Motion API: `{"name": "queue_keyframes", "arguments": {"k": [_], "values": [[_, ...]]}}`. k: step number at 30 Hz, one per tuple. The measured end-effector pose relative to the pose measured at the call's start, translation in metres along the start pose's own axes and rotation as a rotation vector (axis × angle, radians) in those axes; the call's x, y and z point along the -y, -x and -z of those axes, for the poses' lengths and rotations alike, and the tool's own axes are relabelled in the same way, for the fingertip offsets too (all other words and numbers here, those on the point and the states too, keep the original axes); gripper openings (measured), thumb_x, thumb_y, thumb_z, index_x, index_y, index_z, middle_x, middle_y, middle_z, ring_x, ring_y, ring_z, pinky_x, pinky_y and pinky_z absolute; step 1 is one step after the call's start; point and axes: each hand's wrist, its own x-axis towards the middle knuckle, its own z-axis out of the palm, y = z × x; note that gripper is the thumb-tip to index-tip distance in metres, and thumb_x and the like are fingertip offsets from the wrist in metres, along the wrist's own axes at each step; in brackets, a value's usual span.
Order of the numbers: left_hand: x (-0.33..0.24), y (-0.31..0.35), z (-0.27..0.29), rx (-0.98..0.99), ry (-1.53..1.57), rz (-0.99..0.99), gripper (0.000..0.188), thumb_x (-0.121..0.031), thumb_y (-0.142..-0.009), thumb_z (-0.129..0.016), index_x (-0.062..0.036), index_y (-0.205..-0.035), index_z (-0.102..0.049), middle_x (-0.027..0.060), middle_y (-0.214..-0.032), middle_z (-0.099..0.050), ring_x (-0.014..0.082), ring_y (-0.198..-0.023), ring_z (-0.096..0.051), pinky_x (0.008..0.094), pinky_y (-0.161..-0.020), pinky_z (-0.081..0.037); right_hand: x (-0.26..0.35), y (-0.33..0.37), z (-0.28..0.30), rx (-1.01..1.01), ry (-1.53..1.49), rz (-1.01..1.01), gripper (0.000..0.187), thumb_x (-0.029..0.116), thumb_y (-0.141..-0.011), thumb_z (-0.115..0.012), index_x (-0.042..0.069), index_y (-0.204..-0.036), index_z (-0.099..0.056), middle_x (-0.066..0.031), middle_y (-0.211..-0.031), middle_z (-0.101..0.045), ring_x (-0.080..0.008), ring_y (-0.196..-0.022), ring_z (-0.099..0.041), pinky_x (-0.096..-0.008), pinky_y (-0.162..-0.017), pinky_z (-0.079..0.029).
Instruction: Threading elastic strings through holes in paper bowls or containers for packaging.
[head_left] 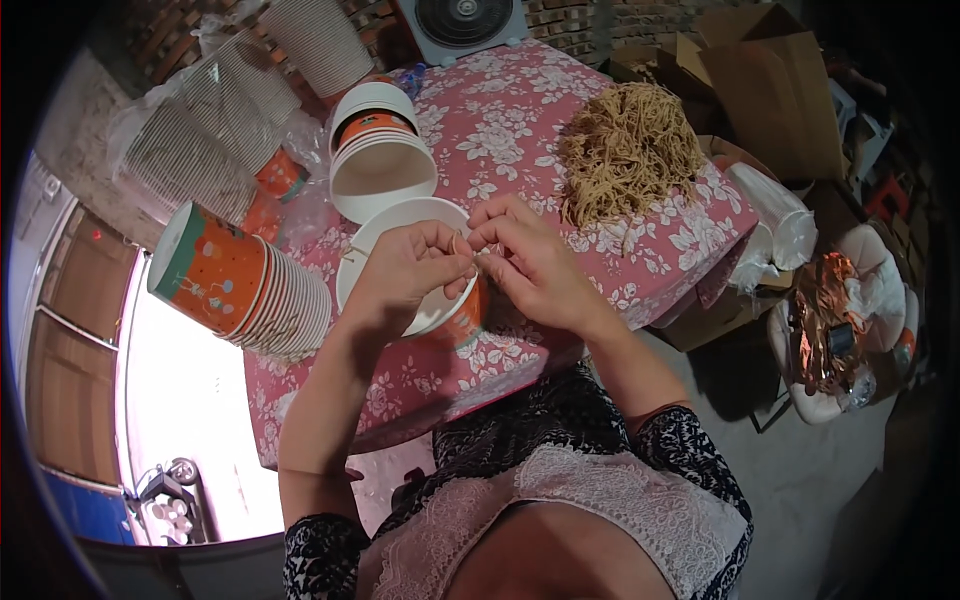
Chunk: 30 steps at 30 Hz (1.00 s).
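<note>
A white-lined paper bucket [395,222] with an orange outside stands at the near edge of the table, its mouth toward me. Over its right rim my left hand [412,268] pinches a thin tan cord [456,241] between thumb and forefinger. My right hand [532,262] is closed at the same spot, fingertips pressed together at the rim beside the left ones. Most of the cord is hidden by the fingers. Another short bit of tan cord [350,252] shows at the bucket's left rim. To the right lies a big heap of tan cords [632,150].
A flowered pink cloth [500,135] covers the table. Left of the bucket stands an orange stack of nested buckets [235,280]; another stack [383,165] lies behind it. Tall wrapped stacks [185,150] fill the far left. A fan [465,15] is at the back, cardboard boxes [770,90] at right.
</note>
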Motion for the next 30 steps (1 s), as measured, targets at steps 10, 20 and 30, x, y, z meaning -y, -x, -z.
{"name": "queue_keyframes", "arguments": {"k": [10,20,30], "values": [[-0.005,0.003,-0.003,-0.004,-0.030,-0.009,0.010,-0.004,-0.085,-0.064,0.0023,-0.088,-0.057,0.0100,-0.080,-0.064,0.0123,-0.067,-0.059,0.0225,-0.062,-0.047,0.000,0.006,-0.009,-0.105,-0.071,-0.042,0.002,-0.002,-0.087,-0.056,0.000,-0.089,-0.054,-0.0102,-0.105,-0.053,-0.0189,-0.091,-0.054,-0.0283,-0.076,-0.045],[-0.001,0.003,0.003,0.009,-0.052,0.030,0.011,-0.005,-0.084,-0.063,0.0028,-0.088,-0.057,0.0100,-0.082,-0.064,0.0138,-0.072,-0.060,0.0238,-0.067,-0.047,0.006,0.015,-0.010,-0.149,0.179,0.268,0.014,-0.006,-0.078,-0.063,0.000,-0.089,-0.056,-0.0127,-0.096,-0.054,-0.0300,-0.085,-0.054,-0.0365,-0.074,-0.046],[0.005,0.005,-0.001,-0.035,-0.072,-0.037,0.013,-0.002,-0.081,-0.068,0.0008,-0.089,-0.058,0.0061,-0.083,-0.063,0.0102,-0.072,-0.059,0.0227,-0.065,-0.048,-0.009,0.007,-0.003,-0.129,0.174,0.175,0.014,-0.002,-0.081,-0.062,0.001,-0.094,-0.060,-0.0119,-0.102,-0.058,-0.0305,-0.094,-0.053,-0.0378,-0.083,-0.045]]}}
